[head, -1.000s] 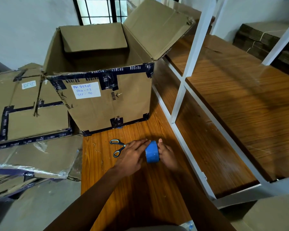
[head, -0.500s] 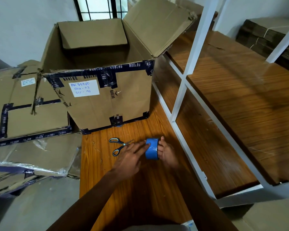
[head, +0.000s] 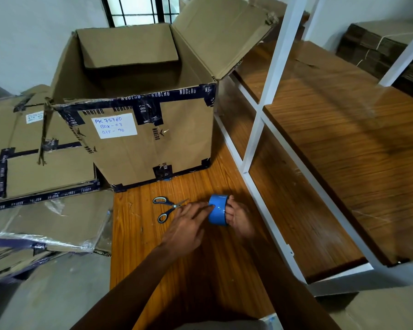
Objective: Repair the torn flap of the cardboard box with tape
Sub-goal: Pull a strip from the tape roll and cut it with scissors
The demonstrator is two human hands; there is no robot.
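Wooden table [head: 153, 246]: tape roll [head: 217, 210] between both hands.

The left hand [head: 185, 228] covers the scissors' [head: 168, 207] blade tips. The blue tape roll [head: 217, 210] hides the right hand's [head: 240, 219] inner fingers. The box [head: 138, 120] floor is hidden.
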